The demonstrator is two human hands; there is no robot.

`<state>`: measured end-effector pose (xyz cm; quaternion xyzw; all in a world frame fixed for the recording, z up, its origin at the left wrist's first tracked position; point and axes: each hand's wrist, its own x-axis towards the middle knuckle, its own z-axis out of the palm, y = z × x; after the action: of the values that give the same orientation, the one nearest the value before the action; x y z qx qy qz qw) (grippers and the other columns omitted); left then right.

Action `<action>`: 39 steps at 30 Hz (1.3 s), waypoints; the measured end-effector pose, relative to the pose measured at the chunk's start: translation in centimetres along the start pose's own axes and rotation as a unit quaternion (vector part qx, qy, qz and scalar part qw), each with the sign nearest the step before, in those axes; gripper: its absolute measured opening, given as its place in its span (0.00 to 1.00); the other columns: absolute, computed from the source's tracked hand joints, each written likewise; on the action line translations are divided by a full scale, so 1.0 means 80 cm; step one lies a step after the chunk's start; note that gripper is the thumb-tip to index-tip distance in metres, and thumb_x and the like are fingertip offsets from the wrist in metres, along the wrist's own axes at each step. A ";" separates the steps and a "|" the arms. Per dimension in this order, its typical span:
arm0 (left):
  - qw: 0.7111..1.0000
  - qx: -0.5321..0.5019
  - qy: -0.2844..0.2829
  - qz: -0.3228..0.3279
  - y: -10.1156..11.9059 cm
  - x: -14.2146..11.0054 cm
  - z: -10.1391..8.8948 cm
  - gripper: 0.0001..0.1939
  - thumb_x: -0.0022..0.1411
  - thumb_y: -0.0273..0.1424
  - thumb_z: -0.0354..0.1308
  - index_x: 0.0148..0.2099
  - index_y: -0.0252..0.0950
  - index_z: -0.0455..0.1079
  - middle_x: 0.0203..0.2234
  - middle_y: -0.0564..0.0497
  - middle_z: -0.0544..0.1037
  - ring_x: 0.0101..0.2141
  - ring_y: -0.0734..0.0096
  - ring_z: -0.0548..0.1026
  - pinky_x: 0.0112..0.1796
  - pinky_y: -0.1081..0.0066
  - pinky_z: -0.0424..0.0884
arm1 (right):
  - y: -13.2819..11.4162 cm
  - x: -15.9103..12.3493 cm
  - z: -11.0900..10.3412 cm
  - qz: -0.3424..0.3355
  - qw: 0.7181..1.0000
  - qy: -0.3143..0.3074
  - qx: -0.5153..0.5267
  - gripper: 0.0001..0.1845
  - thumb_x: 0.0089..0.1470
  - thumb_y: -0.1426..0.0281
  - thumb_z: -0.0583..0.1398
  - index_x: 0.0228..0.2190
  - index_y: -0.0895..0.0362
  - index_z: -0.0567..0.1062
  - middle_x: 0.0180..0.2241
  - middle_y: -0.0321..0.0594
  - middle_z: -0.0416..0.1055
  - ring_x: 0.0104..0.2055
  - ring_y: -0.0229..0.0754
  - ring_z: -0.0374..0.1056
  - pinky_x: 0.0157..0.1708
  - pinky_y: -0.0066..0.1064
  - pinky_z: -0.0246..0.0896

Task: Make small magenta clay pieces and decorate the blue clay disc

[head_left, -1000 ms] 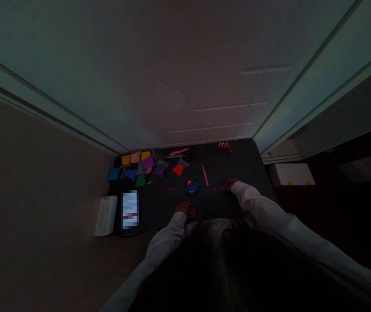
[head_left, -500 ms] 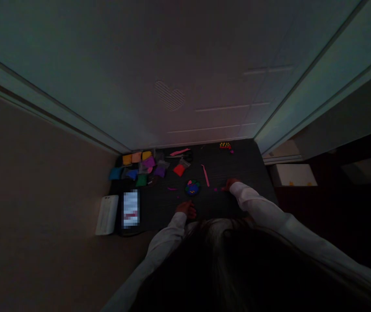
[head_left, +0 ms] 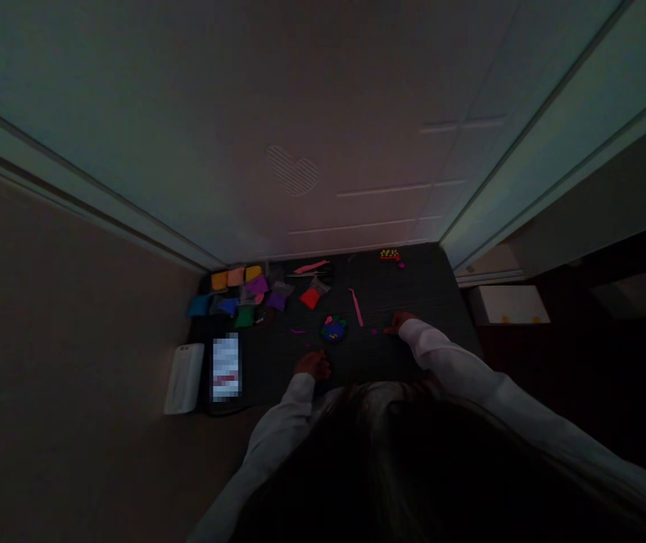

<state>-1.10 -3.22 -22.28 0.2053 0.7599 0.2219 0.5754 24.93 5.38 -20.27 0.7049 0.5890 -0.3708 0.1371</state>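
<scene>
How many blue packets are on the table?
2: a lighter blue packet by the left edge of the table, and a darker blue packet just right of it. More may be hidden in the dim pile.

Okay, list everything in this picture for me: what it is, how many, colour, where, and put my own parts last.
Wall: one, pale, behind table
Heart relief: one, pale, on wall
Table: one, dark, centre
Packets: at least nine, mixed colours, mostly back left
Round piece: one, mainly blue, mid-table
Tweezers: one, pink, right of round piece
Strip: one, purple, left of round piece
Small bits: at least three, purple, scattered
Dotted piece: one, red and yellow, back right
Long tool: one, pink, back edge
Screen: one, bright, blurred, front left
Box: one, white, right of table
Sleeves: two, white, front
Left hand: one, front edge
Right hand: one, right side
</scene>
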 end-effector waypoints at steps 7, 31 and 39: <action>0.982 0.090 0.122 0.110 0.015 0.017 -0.041 0.11 0.39 0.33 0.55 0.30 0.36 0.63 0.16 0.57 0.66 0.20 0.76 0.67 0.26 0.72 0.64 | 0.010 0.012 0.009 0.009 1.000 -0.019 0.010 0.20 0.28 0.55 0.58 0.25 0.55 0.69 0.25 0.36 0.67 0.27 0.37 0.62 0.22 0.25 0.53; 0.972 -0.131 0.124 0.149 0.042 0.002 -0.039 0.09 0.36 0.23 0.57 0.26 0.32 0.67 0.17 0.53 0.70 0.19 0.78 0.68 0.24 0.74 0.66 | 0.023 0.010 0.017 0.013 0.987 0.041 0.152 0.17 0.34 0.56 0.56 0.23 0.56 0.69 0.20 0.33 0.65 0.23 0.32 0.60 0.22 0.22 0.52; 0.971 -0.158 0.098 0.147 0.051 -0.004 -0.035 0.11 0.33 0.24 0.60 0.26 0.31 0.68 0.15 0.54 0.69 0.18 0.79 0.67 0.22 0.75 0.65 | 0.019 0.003 0.016 0.013 0.984 0.050 0.171 0.16 0.34 0.57 0.57 0.24 0.57 0.68 0.18 0.32 0.65 0.21 0.32 0.60 0.22 0.22 0.52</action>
<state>-3.45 -0.38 -19.00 0.1986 0.7293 0.4405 0.4844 25.89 4.32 -21.72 0.7432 0.5139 -0.4283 -0.0103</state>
